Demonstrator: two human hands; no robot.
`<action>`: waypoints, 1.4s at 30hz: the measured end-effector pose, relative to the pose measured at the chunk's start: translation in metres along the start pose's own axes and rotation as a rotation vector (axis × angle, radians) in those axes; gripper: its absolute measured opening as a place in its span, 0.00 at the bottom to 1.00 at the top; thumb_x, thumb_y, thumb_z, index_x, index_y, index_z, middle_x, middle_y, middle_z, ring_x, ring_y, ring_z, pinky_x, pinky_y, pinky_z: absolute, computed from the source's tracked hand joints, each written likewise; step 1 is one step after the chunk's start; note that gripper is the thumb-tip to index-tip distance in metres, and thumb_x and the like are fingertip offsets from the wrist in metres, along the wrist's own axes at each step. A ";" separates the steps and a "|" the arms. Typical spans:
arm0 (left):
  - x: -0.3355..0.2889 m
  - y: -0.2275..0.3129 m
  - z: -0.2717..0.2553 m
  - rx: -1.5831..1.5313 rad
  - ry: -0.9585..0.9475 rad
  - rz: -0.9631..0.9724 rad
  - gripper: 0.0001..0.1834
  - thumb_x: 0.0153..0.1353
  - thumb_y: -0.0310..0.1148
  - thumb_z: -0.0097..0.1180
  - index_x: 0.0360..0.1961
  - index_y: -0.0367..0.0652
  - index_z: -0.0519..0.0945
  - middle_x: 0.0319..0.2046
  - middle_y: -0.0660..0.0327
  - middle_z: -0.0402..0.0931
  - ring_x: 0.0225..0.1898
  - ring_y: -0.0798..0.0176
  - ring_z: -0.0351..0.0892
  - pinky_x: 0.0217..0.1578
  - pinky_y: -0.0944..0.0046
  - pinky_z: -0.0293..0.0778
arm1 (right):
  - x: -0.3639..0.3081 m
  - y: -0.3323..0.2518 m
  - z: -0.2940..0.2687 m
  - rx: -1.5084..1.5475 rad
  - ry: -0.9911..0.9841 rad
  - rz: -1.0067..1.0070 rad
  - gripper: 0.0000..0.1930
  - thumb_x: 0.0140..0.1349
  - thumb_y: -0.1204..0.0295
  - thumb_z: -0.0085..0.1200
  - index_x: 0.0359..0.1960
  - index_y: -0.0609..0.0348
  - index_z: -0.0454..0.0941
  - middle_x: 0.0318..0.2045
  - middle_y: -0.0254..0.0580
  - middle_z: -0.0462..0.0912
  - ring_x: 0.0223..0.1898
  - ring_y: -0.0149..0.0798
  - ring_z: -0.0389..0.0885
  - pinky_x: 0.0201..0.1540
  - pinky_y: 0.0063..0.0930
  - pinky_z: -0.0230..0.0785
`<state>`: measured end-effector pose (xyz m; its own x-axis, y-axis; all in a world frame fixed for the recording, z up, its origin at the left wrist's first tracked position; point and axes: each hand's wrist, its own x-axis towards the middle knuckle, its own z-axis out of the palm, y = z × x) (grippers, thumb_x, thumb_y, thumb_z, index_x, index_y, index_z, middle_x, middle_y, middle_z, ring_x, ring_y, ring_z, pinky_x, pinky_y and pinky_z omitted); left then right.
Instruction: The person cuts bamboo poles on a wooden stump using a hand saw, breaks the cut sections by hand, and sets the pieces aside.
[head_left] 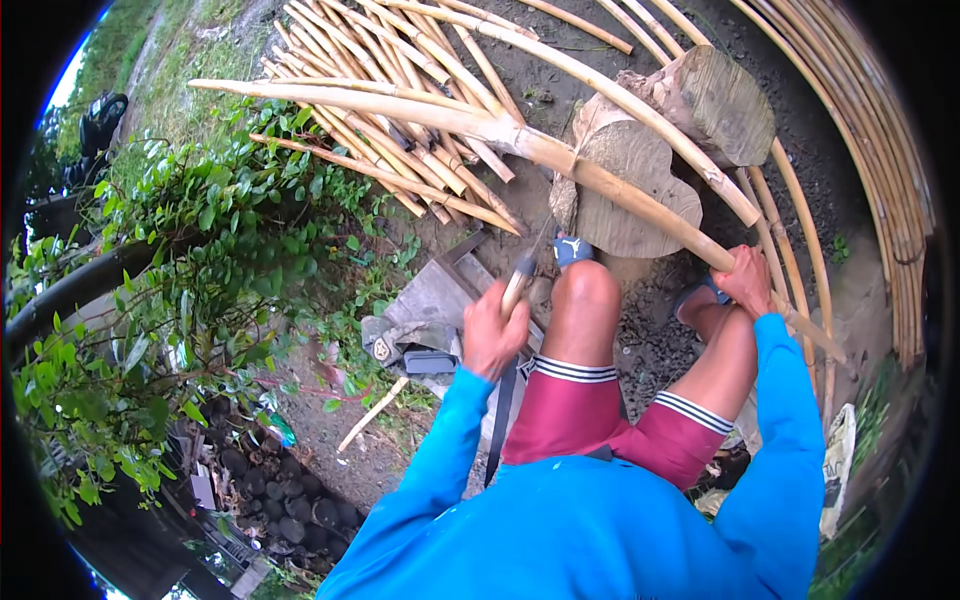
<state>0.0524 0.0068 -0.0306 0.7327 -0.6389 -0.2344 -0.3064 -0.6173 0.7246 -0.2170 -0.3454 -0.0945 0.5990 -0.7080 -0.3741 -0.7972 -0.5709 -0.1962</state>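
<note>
My left hand (495,330) is closed around the wooden handle of a long knife (516,288). Its thin blade points away from me, seen nearly edge-on, so its shape is hard to make out. My right hand (745,280) grips a bamboo pole (640,203) near its right end, beside my right knee. The pole slants up to the left across a cut log block (625,235). Toward its left end it looks forked or split into two lengths. The knife blade is below the pole, near the block's left side; whether they touch I cannot tell.
A heap of cut bamboo lengths (400,150) lies ahead on the left. Long poles (850,110) curve along the right. Another log block (735,105) stands behind the first. Leafy vines (200,220) crowd the left; a cap (400,338) and dark case (430,362) rest on boards.
</note>
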 end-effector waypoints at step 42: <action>0.052 0.024 0.012 0.099 -0.011 -0.060 0.13 0.58 0.38 0.59 0.27 0.37 0.81 0.24 0.37 0.79 0.30 0.31 0.82 0.32 0.39 0.76 | 0.003 -0.006 -0.005 0.011 -0.034 -0.064 0.13 0.51 0.62 0.62 0.27 0.62 0.88 0.27 0.63 0.85 0.32 0.65 0.85 0.41 0.54 0.81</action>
<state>0.0758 -0.0466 -0.0330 0.7450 -0.6038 -0.2835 -0.3210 -0.6970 0.6412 -0.2100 -0.3458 -0.0900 0.6461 -0.6552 -0.3914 -0.7582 -0.6098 -0.2307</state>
